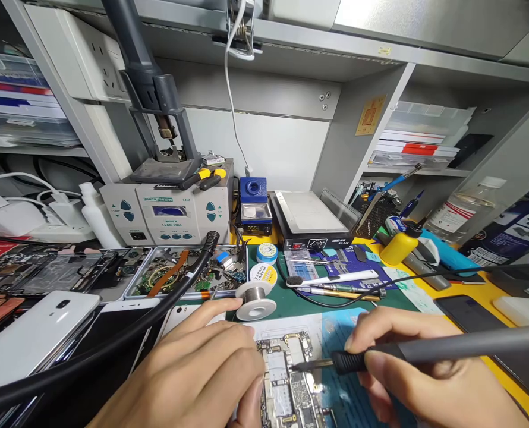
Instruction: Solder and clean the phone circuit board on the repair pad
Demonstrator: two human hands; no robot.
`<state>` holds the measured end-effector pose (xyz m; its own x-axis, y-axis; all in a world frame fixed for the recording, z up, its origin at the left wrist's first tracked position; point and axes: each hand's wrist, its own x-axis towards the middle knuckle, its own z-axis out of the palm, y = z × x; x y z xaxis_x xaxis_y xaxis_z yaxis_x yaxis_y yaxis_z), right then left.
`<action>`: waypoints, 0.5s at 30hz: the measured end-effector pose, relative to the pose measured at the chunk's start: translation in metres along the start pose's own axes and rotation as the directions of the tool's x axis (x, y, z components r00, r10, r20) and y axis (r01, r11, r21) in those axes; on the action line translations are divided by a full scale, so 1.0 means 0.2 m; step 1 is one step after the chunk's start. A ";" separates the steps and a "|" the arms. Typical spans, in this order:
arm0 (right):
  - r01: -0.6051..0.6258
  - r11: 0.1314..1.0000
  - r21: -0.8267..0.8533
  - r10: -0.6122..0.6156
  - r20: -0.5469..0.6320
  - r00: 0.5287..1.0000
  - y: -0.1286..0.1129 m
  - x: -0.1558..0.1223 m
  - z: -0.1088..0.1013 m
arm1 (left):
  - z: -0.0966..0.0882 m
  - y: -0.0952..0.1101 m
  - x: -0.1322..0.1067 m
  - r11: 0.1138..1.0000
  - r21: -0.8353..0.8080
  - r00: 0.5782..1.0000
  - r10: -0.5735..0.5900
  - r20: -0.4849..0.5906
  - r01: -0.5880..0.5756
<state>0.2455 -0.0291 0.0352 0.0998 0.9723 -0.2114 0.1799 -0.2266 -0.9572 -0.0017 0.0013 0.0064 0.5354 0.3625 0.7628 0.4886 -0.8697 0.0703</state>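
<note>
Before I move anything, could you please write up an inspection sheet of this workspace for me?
Surface: green mat, yellow tabletop, blue sheet.
Job's things: circuit board in front; tip of the soldering iron at it, contact unclear; solder spool beyond.
Clutter: tray of loose parts, white phone, toothbrush.
Left hand: over the circuit board's left edge, near the solder spool.
Right hand: grips the soldering iron.
Cables: black hose crosses the tray; white cable hangs behind.
Surroundings: grey shelves, QUICK station.
</note>
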 end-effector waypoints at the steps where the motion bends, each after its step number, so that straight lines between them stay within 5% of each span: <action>1: -0.021 0.998 0.056 0.021 0.008 1.000 0.00 0.00 -0.01 | 0.00 0.00 0.00 1.000 0.002 1.000 -0.003 -0.004 0.003; 5: -0.061 0.974 0.217 0.047 0.070 0.996 0.00 0.01 -0.02 | 0.00 0.00 0.00 1.000 0.001 1.000 -0.018 0.013 0.018; 15: -0.185 0.964 0.189 0.149 0.191 0.970 -0.03 0.04 -0.03 | 0.01 0.00 0.01 0.999 -0.021 0.999 -0.028 0.016 0.028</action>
<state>0.2503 -0.0206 0.0400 -0.0629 0.9207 -0.3852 -0.0298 -0.3875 -0.9214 0.0007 0.0022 0.0062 0.5326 0.3922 0.7500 0.4890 -0.8659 0.1056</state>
